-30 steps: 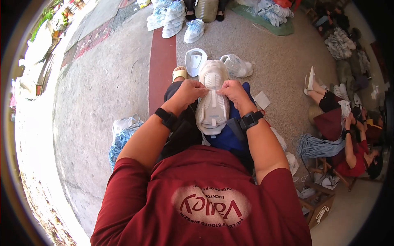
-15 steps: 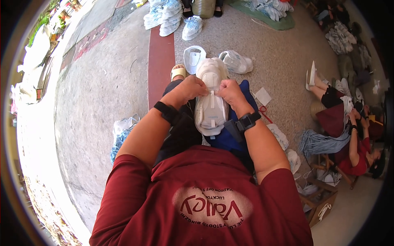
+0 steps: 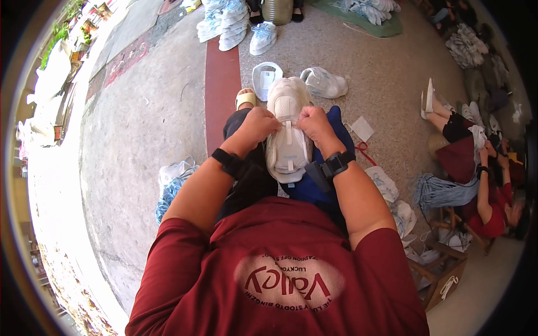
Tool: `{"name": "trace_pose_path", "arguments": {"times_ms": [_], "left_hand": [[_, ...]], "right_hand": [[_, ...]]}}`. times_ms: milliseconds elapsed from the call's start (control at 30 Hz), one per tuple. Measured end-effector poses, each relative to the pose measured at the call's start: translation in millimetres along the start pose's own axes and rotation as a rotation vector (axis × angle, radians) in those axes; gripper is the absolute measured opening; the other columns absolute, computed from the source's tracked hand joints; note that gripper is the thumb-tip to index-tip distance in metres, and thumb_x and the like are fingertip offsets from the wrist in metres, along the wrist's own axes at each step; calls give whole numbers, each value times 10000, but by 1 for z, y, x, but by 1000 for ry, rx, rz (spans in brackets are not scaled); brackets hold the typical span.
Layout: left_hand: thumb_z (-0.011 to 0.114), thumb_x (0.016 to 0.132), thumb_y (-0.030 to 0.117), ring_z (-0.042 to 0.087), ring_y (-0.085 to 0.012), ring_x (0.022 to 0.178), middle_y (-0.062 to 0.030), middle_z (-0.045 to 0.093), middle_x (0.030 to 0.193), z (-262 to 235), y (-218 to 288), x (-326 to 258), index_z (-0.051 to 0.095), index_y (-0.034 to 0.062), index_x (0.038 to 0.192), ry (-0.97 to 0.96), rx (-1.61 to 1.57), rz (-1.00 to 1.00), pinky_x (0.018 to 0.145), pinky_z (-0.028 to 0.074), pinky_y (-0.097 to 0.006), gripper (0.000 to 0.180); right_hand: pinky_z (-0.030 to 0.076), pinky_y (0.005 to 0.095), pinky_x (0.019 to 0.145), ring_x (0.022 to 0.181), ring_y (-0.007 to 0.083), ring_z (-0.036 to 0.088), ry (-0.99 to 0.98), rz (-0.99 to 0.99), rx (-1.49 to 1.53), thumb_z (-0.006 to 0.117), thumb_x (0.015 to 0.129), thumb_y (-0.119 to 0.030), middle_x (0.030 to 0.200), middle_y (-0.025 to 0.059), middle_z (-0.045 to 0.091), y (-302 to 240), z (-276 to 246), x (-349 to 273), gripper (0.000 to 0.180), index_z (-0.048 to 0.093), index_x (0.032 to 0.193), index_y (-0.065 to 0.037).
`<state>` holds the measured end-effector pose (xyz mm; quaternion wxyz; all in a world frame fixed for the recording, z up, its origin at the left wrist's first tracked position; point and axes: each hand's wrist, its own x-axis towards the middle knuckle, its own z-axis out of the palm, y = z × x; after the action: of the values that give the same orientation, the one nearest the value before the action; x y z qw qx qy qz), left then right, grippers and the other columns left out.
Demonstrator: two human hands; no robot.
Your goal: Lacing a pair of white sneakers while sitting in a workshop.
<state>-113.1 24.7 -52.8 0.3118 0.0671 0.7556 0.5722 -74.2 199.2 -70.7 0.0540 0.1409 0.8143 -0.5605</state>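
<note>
A white sneaker (image 3: 289,152) rests across my lap, its toe pointing away from me, partly over dark blue cloth (image 3: 333,126). My left hand (image 3: 260,124) is closed in a pinch at the left side of its lacing area. On the opposite side, my right hand (image 3: 315,124) pinches too, fingertips pressed together. A thin white shoelace (image 3: 288,120) seems to stretch over the shoe's tongue between both hands; its ends are hidden by my fingers. Just beyond the toe lie a white shoe-shaped piece with an open centre (image 3: 257,80) and another white shoe (image 3: 325,84).
Several wrapped white shoes (image 3: 227,22) stand at the far edge. Bagged shoes (image 3: 175,187) lie left of my leg. At right are a paper square (image 3: 362,129), more shoes (image 3: 384,182), a wooden stool (image 3: 440,271), blue-grey cords (image 3: 448,191) and a seated person (image 3: 488,210).
Both hands keep their pinch at the shoe's sides, with only slight shifts of the fingers. The whole view has moved a little.
</note>
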Motion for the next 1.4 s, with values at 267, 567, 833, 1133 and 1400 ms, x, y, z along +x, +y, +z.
{"name": "trace_pose_path", "arguments": {"times_ms": [267,567,833,1133,1400], "left_hand": [[637,724,87,487,-95,498,-27,542,583,7,3,2,632,-20,691,-17,-6,97,455,378,-243,112],[641,745,117,593,-174,583,-109,609,636,4,-5,-22,621,-19,741,118,163,237,554,465,-292,138],[656,730,68,549,-146,641,-67,570,678,10,-8,-6,603,-6,738,152,432,579,622,453,-274,92],[708,664,140,615,-261,676,-140,608,696,-25,1,-36,603,12,844,130,517,421,606,461,-347,244],[620,680,71,611,-324,730,-161,613,733,-35,-9,-45,608,47,835,232,586,449,647,475,-384,158]], "right_hand": [[364,273,492,555,88,429,57,-98,-90,676,678,-11,580,-7,476,-1,2,-7,217,473,606,-39],[470,328,701,785,275,595,122,-379,-77,618,705,7,849,135,588,-3,2,-41,208,592,908,-28],[474,365,710,806,312,587,152,-440,-196,593,705,11,856,142,590,0,7,-34,197,607,895,-39],[440,285,599,605,212,505,-67,-277,-19,512,722,19,681,135,544,-14,-42,-22,47,494,764,20],[481,390,643,676,334,583,-45,-767,-551,525,736,-13,762,184,583,-18,-28,-26,74,554,802,-26]]}}
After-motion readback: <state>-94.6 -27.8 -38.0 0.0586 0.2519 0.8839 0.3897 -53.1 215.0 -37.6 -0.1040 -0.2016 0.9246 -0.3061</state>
